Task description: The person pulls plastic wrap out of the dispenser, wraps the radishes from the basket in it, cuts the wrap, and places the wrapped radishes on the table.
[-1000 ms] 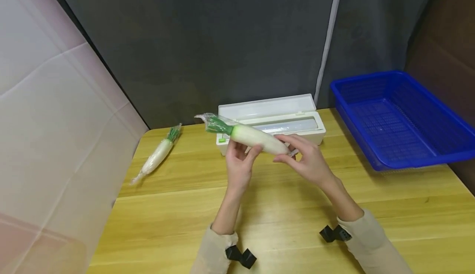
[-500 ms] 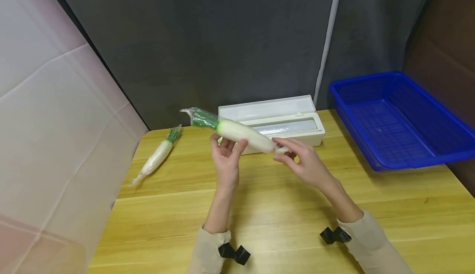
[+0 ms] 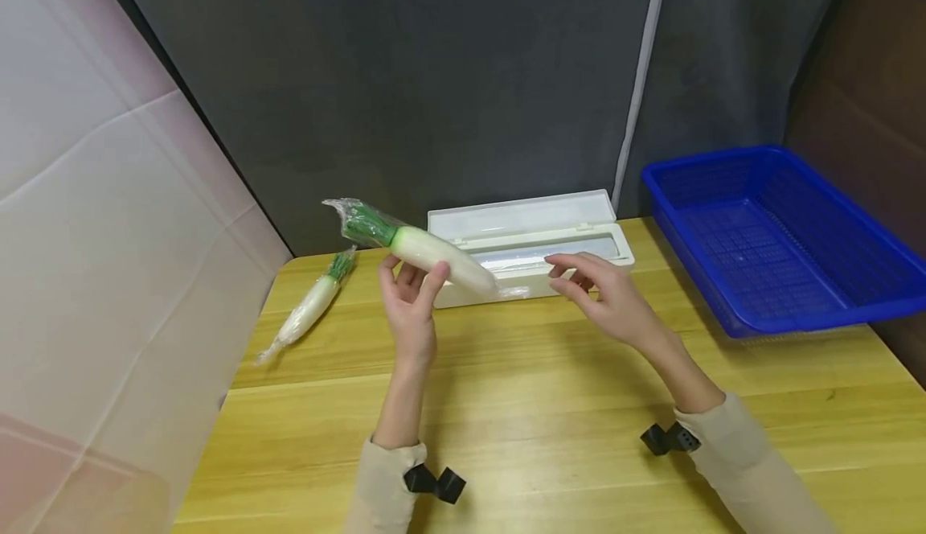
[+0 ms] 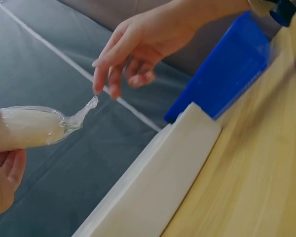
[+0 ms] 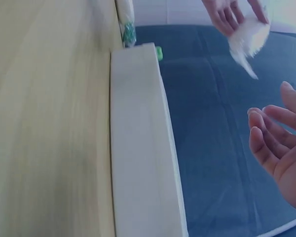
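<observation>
A white radish [image 3: 443,259] with green tops, wrapped in clear film, is held up tilted in my left hand [image 3: 412,309], thumb on the near side and fingers behind. Its film is twisted into a tail [image 4: 83,113] at the tip, which shows in the left wrist view. My right hand [image 3: 606,297] is off the radish, a short way right of that tail, fingers loosely bent with nothing in them. Behind both hands stands a white cling film box [image 3: 470,297], lid up, with a roll of film [image 3: 521,254] inside.
A second film-wrapped radish [image 3: 307,309] lies on the wooden table [image 3: 506,437] at the left. A blue plastic basket [image 3: 731,309] stands at the right. A dark grey curtain [image 3: 405,75] hangs behind the table, and a pale sheet [image 3: 130,277] closes off the left.
My left hand has carried the radish leftward and slightly up. My right hand has let go of the twisted film tail, and the two are now apart.
</observation>
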`<state>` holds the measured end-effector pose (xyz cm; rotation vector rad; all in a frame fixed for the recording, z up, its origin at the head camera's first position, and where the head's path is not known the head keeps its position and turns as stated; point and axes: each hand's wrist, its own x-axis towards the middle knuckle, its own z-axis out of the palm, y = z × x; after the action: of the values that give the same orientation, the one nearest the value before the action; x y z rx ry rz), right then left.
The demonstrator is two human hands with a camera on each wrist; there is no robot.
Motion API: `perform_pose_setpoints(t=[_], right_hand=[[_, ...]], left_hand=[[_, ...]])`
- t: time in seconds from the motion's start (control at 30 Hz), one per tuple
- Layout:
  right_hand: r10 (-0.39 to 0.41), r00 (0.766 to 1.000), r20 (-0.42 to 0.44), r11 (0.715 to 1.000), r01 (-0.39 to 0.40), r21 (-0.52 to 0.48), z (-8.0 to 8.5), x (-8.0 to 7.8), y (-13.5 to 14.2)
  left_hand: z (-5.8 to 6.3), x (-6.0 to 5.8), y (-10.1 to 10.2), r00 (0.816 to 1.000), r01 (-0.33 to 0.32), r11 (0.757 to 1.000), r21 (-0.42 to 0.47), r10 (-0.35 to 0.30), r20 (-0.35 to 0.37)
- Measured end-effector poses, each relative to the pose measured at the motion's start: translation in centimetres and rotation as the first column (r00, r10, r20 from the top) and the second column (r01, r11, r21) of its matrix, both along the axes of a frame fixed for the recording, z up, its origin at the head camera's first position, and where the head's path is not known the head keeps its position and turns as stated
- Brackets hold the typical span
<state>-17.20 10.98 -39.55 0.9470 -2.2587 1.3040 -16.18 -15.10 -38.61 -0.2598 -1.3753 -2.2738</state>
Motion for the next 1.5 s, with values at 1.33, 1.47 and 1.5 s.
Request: perform_pose_setpoints(t=[1.33, 1.47, 1.5], right_hand=[[-0.172, 0.98, -0.098, 0.939, 0.193, 0.285, -0.9, -2.9, 6.2], [-0.18, 0.976, -0.119, 0.925, 0.209, 0.317, -1.1, -3.1, 6.5], [-0.18, 0.975, -0.127, 0.922, 0.212, 0.323, -1.1, -3.1, 6.6]], left_hand=[[-2.5, -2.5, -8.4, 0.939, -0.252, 0.837, -0.485, 0.333, 0.086], [-2.7, -2.8, -9.0, 0.928, -0.252, 0.802, -0.542, 0.359, 0.099], [-2.7, -2.9, -9.1, 0.925, -0.253, 0.79, -0.559, 0.367, 0.099]])
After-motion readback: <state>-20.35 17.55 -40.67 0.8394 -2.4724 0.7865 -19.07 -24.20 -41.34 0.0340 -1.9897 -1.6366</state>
